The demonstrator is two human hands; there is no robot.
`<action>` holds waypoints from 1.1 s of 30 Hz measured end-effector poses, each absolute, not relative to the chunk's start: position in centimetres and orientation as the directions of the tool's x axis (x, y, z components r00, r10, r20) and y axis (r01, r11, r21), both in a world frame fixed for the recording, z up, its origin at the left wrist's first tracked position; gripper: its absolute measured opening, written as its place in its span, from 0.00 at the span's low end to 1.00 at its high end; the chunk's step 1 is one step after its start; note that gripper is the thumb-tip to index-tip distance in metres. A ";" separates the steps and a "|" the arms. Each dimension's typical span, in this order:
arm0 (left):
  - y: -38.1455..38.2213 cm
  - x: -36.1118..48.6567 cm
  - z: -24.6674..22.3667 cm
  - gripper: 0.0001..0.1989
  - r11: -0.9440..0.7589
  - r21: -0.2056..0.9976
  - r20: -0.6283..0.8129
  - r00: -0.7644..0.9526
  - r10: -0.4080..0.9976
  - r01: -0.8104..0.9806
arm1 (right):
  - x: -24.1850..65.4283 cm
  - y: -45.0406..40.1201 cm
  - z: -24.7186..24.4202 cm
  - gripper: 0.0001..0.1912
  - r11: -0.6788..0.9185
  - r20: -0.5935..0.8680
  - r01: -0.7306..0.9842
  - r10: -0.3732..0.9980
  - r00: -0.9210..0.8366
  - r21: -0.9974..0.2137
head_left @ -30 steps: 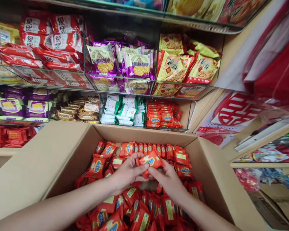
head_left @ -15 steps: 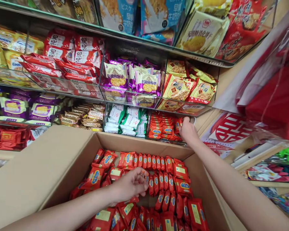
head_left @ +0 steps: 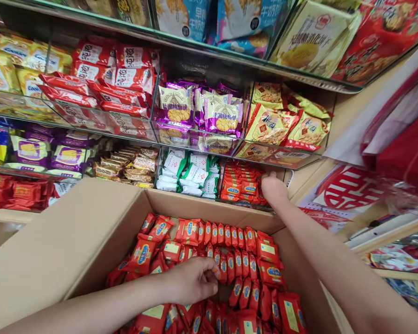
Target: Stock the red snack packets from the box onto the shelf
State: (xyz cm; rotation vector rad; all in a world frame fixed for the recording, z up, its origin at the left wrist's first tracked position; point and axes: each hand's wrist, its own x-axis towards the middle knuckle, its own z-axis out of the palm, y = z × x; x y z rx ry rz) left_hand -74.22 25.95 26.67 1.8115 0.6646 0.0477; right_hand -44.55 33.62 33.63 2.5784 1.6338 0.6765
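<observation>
The grip of the right hand [head_left: 274,191] is at the right end of a shelf compartment [head_left: 281,175], just beside the small red packets [head_left: 239,183] which lie there in stacked rows. Its fingertips are hidden behind the hand, so I cannot tell if they are clamped on a packet or apart. The grip of the left hand [head_left: 191,278] is loose: the fingers are bent inward, and the thumb tip stands a little apart from the index finger. This hand is over the cardboard box [head_left: 209,204], near the middle.

In the box there are many red packets of the same kind [head_left: 242,264]. Toward the shelf they stand on edge in neat rows; nearer to the person they lie more mixed, some of them flat. The left forearm covers a part of them.

To the left of the compartment are white-green packets [head_left: 191,174], and further left, brown-gold bars [head_left: 125,164]. On the shelf above are purple biscuit packets [head_left: 223,113], with yellow-red packets [head_left: 271,125] to their right and red-white packets [head_left: 132,69] to their left.
</observation>
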 end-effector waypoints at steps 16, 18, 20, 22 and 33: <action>26.6 -74.9 25.8 0.13 -0.809 0.389 -0.238 0.896 0.374 0.441 | -54.1 22.7 30.4 0.12 0.127 0.137 0.992 0.982 -0.128 0.016; 27.0 -74.5 25.8 0.14 -0.815 0.307 -0.265 0.866 0.423 0.492 | -56.0 21.6 27.3 0.09 0.230 0.022 0.972 0.973 -0.229 -0.055; 27.4 -74.2 25.9 0.14 -0.808 0.255 -0.305 0.837 0.453 0.531 | -57.0 21.1 24.6 0.09 0.314 -0.054 0.943 0.946 -0.321 -0.107; 27.7 -74.0 26.0 0.13 -0.805 0.217 -0.336 0.817 0.469 0.552 | -57.5 20.8 22.9 0.10 0.384 -0.081 0.915 0.915 -0.395 -0.129; 30.4 -74.6 26.8 0.09 -0.383 0.802 -0.183 0.799 0.573 0.458 | -57.9 20.8 23.3 0.26 0.040 -0.065 0.415 0.970 -0.235 -0.909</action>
